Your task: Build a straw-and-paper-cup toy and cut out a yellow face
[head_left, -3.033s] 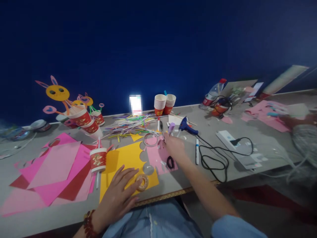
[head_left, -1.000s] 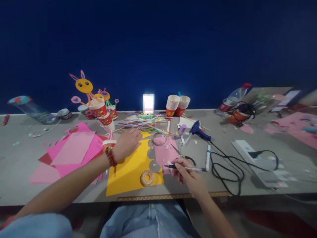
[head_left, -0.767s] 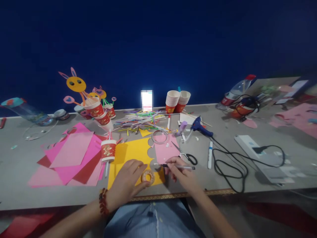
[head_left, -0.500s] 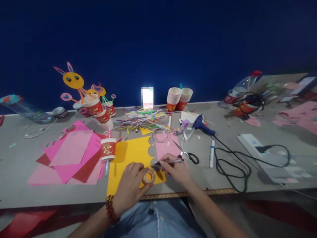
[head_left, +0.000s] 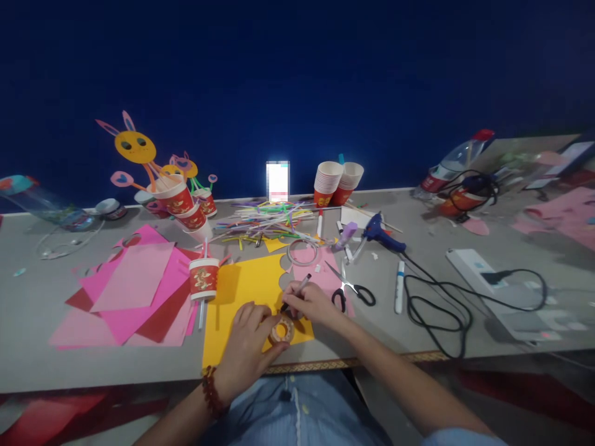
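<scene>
A round wooden ring lies on the yellow paper near the table's front edge. My left hand grips the ring between thumb and fingers, the palm resting over the paper. My right hand is closed round a dark pen, its tip down at the ring's upper edge. Scalloped cuts run along the paper's right side. Just right of my right hand, open scissors with black handles lie partly on pink paper.
A red and white cup stands at the yellow paper's left, beside stacked pink sheets. Behind are pipe cleaners and stacked cups. A blue glue gun, marker and power strip are at the right.
My right hand has moved left to the ring, and the pen has swung from nearly flat to a steeper tilt. More of the scissors' handles now shows. My left hand keeps its hold.
</scene>
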A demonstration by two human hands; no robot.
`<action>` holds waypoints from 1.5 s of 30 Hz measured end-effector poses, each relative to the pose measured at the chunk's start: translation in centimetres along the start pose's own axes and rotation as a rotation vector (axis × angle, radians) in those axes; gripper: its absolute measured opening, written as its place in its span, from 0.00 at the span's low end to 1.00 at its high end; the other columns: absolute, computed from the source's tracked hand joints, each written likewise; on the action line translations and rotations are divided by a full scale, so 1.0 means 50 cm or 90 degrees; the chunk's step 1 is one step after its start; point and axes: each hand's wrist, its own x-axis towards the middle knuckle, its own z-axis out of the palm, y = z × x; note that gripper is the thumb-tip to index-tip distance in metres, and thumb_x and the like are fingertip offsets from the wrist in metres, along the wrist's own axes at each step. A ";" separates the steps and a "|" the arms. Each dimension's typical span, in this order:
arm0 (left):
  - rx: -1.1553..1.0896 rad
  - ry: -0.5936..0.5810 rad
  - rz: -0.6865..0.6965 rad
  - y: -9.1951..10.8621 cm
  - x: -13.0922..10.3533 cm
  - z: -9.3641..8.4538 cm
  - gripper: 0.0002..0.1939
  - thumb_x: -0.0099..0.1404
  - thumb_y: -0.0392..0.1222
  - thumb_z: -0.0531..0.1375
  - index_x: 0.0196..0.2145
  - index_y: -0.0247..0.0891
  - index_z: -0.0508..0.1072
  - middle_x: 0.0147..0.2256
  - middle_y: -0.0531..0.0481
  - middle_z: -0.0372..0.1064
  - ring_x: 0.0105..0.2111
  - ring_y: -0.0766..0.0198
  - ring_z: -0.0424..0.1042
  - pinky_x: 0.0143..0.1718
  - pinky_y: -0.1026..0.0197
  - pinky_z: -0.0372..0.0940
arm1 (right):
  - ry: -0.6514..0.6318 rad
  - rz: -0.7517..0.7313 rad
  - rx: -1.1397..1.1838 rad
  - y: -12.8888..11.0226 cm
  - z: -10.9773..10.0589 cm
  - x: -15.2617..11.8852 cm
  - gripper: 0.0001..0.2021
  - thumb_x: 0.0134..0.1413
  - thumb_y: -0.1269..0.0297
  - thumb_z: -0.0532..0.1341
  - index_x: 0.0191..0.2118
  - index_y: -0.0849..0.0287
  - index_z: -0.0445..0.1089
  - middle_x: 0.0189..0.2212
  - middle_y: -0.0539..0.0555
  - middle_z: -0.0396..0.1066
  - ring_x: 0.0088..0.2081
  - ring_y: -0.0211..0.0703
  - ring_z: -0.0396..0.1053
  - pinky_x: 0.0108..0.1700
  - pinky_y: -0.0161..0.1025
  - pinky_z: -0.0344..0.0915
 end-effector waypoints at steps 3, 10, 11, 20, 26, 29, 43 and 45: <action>0.004 0.002 0.002 -0.002 0.001 0.000 0.17 0.65 0.50 0.63 0.48 0.41 0.72 0.42 0.45 0.68 0.45 0.51 0.66 0.52 0.44 0.62 | -0.013 -0.001 -0.006 -0.003 -0.001 -0.002 0.10 0.59 0.64 0.59 0.27 0.59 0.67 0.17 0.45 0.67 0.19 0.33 0.63 0.21 0.29 0.56; 0.009 0.004 0.014 -0.002 0.003 -0.001 0.17 0.66 0.49 0.62 0.50 0.41 0.71 0.42 0.45 0.68 0.46 0.52 0.67 0.57 0.40 0.58 | 0.020 -0.027 -0.021 0.014 -0.010 -0.033 0.12 0.61 0.57 0.59 0.30 0.58 0.69 0.21 0.48 0.69 0.24 0.37 0.67 0.27 0.32 0.61; 0.008 0.003 0.014 -0.002 0.003 -0.001 0.17 0.66 0.49 0.62 0.50 0.41 0.71 0.43 0.45 0.68 0.46 0.52 0.67 0.58 0.40 0.58 | 0.031 -0.030 -0.026 0.017 -0.012 -0.041 0.12 0.62 0.57 0.58 0.31 0.58 0.69 0.22 0.48 0.70 0.25 0.38 0.68 0.28 0.33 0.62; -0.008 -0.021 0.024 -0.005 0.007 -0.005 0.16 0.66 0.47 0.63 0.49 0.41 0.70 0.43 0.46 0.68 0.46 0.54 0.67 0.60 0.40 0.55 | 0.139 -0.148 -0.201 0.013 0.011 -0.147 0.13 0.67 0.62 0.53 0.32 0.57 0.68 0.25 0.50 0.69 0.28 0.40 0.67 0.32 0.36 0.61; -0.009 -0.022 0.027 -0.008 0.009 -0.005 0.15 0.66 0.49 0.62 0.49 0.43 0.70 0.43 0.47 0.68 0.46 0.54 0.67 0.60 0.40 0.55 | 0.227 -0.240 -0.308 0.033 0.064 -0.201 0.07 0.65 0.70 0.55 0.36 0.56 0.69 0.27 0.53 0.73 0.29 0.43 0.70 0.33 0.39 0.62; -0.020 -0.027 0.033 -0.010 0.009 -0.004 0.15 0.67 0.48 0.61 0.49 0.43 0.70 0.43 0.46 0.68 0.46 0.54 0.67 0.61 0.41 0.55 | 0.230 -0.242 -0.299 0.035 0.071 -0.210 0.06 0.64 0.71 0.55 0.37 0.56 0.69 0.28 0.53 0.73 0.30 0.44 0.71 0.34 0.39 0.63; -0.052 -0.032 0.006 -0.008 0.008 0.000 0.12 0.67 0.45 0.60 0.47 0.42 0.71 0.43 0.46 0.69 0.47 0.55 0.66 0.60 0.43 0.55 | 0.161 -0.350 -0.271 0.035 0.108 -0.204 0.09 0.61 0.74 0.56 0.43 0.56 0.69 0.31 0.54 0.76 0.32 0.44 0.72 0.36 0.39 0.66; -0.054 -0.032 0.007 -0.008 0.008 0.000 0.12 0.67 0.45 0.60 0.47 0.42 0.71 0.43 0.47 0.69 0.46 0.55 0.67 0.60 0.43 0.55 | 0.158 -0.363 -0.287 0.035 0.113 -0.199 0.09 0.61 0.74 0.56 0.44 0.56 0.68 0.32 0.55 0.77 0.31 0.44 0.72 0.35 0.39 0.67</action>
